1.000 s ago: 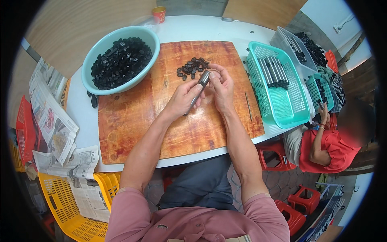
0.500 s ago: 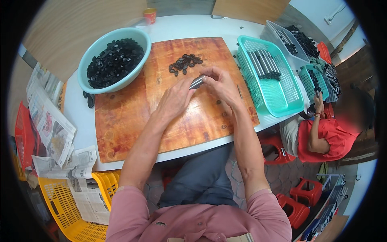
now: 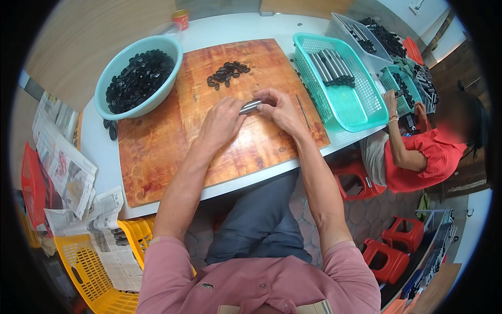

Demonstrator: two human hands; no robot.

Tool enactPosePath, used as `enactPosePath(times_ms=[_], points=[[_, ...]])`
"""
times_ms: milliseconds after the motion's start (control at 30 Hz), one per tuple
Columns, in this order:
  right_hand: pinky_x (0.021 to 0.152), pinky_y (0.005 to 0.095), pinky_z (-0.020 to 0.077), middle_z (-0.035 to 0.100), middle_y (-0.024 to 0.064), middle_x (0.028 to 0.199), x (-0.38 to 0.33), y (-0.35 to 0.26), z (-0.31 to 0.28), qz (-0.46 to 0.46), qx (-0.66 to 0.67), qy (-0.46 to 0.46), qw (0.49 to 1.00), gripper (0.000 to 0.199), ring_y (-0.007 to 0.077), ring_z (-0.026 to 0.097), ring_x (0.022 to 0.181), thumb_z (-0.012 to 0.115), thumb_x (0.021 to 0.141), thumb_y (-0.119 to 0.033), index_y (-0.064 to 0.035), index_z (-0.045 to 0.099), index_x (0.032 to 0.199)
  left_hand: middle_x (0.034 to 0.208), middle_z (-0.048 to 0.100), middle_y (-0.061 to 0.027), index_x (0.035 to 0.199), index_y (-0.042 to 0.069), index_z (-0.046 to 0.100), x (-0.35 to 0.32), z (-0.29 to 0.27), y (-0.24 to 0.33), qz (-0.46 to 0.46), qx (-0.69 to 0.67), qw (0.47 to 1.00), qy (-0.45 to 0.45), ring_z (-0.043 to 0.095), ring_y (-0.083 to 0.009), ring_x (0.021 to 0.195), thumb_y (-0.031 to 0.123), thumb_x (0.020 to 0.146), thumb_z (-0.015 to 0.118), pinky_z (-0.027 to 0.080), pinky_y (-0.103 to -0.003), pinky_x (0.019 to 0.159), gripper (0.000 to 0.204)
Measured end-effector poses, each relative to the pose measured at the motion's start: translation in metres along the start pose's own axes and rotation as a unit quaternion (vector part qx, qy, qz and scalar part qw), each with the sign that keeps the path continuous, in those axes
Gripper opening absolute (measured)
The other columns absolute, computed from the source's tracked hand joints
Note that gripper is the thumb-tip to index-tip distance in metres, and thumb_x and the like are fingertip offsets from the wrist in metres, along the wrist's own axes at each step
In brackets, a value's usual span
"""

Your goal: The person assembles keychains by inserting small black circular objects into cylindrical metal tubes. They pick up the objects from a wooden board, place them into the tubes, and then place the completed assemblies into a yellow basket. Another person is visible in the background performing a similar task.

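Between my two hands is a short, shiny metal tube-like piece (image 3: pixel 250 107), held above the wooden board (image 3: pixel 157 167). My left hand (image 3: pixel 222 119) grips its left end, fingers closed round it. At the other end, the thumb and fingers of my right hand (image 3: pixel 280 109) pinch it, partly hiding that end. Beyond my hands a small pile of black oval caps (image 3: pixel 228 74) lies on the board. A thin dark rod (image 3: pixel 303 111) rests on the board to the right of my right hand.
At the left a pale-green bowl (image 3: pixel 175 73) holds many black caps. To the right stands a turquoise basket (image 3: pixel 366 121) with several metal tubes. A clear bin (image 3: pixel 340 26) sits behind it. A co-worker in red (image 3: pixel 423 162) sits at the right. A yellow crate (image 3: pixel 78 259) stands lower left.
The view has shifted a little. My hands still hold the metal piece, now turned more level. The co-worker's arms have moved at the small basket.
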State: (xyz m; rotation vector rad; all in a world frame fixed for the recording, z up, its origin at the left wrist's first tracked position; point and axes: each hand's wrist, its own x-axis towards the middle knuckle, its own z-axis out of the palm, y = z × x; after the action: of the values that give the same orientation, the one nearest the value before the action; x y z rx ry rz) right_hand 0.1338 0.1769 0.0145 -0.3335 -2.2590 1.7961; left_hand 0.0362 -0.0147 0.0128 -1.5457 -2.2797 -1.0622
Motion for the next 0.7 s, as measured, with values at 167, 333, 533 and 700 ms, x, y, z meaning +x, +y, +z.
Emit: enactPosePath(times_ms=[167, 333, 533, 700], points=[[0.085, 0.0282, 0.0548, 0.072, 0.0067, 0.105, 0.000, 0.014, -0.001, -0.032, 0.005, 0.001, 0.999, 0.033, 0.0144, 0.067, 0.097, 0.065, 0.091, 0.005, 0.0004, 0.066, 0.123, 0.096, 0.067, -0.0156, 0.107, 0.003, 0.070, 0.000, -0.003, 0.003, 0.008, -0.004, 1.000, -0.008, 0.065, -0.0349, 0.092, 0.012, 0.087, 0.073, 0.053, -0.045, 0.081, 0.022], [0.085, 0.0291, 0.0550, 0.072, 0.0066, 0.106, -0.003, 0.005, -0.002, -0.021, -0.016, -0.006, 1.000, 0.032, 0.0151, 0.068, 0.097, 0.066, 0.090, 0.006, 0.0014, 0.066, 0.122, 0.094, 0.066, -0.0137, 0.109, 0.004, 0.071, -0.002, -0.002, 0.001, 0.003, -0.002, 1.000, -0.008, 0.064, -0.0342, 0.090, 0.013, 0.086, 0.074, 0.053, -0.045, 0.079, 0.025], [0.077, 0.0366, 0.0533, 0.072, 0.0134, 0.093, 0.024, -0.022, 0.005, 0.038, -0.094, 0.045, 0.994, 0.023, 0.0237, 0.070, 0.087, 0.067, 0.092, -0.014, 0.0023, 0.069, 0.107, 0.092, 0.064, -0.0123, 0.106, 0.004, 0.071, 0.001, -0.005, 0.013, -0.010, 0.018, 1.000, -0.018, 0.064, -0.0338, 0.089, 0.013, 0.083, 0.077, 0.053, -0.044, 0.077, 0.025], [0.084, 0.0514, 0.0510, 0.070, 0.0274, 0.099, 0.063, -0.014, 0.036, -0.041, -0.294, 0.101, 0.950, 0.024, 0.0442, 0.066, 0.095, 0.064, 0.091, -0.017, 0.0039, 0.070, 0.101, 0.092, 0.063, -0.0128, 0.103, 0.004, 0.071, 0.004, -0.007, 0.014, -0.020, 0.022, 0.999, -0.030, 0.065, -0.0341, 0.089, 0.013, 0.082, 0.077, 0.053, -0.045, 0.076, 0.023]])
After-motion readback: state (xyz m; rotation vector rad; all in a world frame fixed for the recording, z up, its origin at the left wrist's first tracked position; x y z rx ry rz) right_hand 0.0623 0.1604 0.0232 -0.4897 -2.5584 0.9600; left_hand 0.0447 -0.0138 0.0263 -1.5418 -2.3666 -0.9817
